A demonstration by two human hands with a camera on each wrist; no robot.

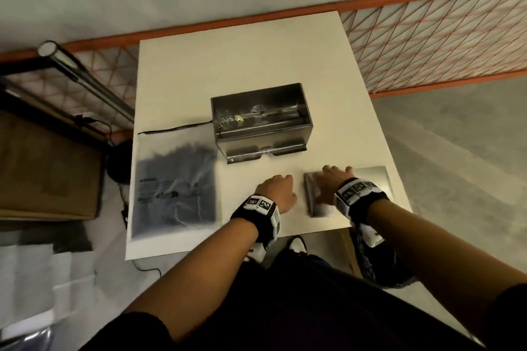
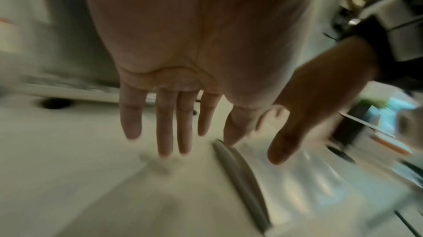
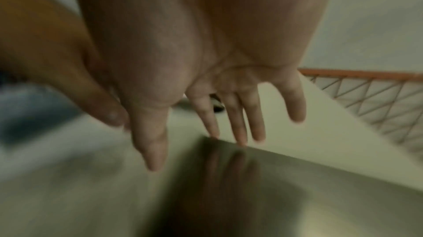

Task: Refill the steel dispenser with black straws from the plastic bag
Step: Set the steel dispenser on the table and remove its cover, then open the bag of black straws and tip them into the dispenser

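Both hands are flat and empty: right hand [image 1: 332,182] over the steel lid [image 1: 370,179], left hand [image 1: 278,189] beside it. Steel dispenser [image 1: 261,120] stands open ahead; reach left next, lifting the plastic bag [image 1: 175,188] by its top.

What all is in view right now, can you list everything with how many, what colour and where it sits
table: one, white, centre
steel dispenser: one, silver, lid off, middle of table
plastic bag: one, clear, full of black straws, on the table's left side
steel lid: one, silver, flat on the table's near right corner
cardboard box: one, brown, left of table
mesh fence: one, orange, behind table
left hand: one, fingers straight, above the table just left of the lid
right hand: one, fingers spread, over the lid
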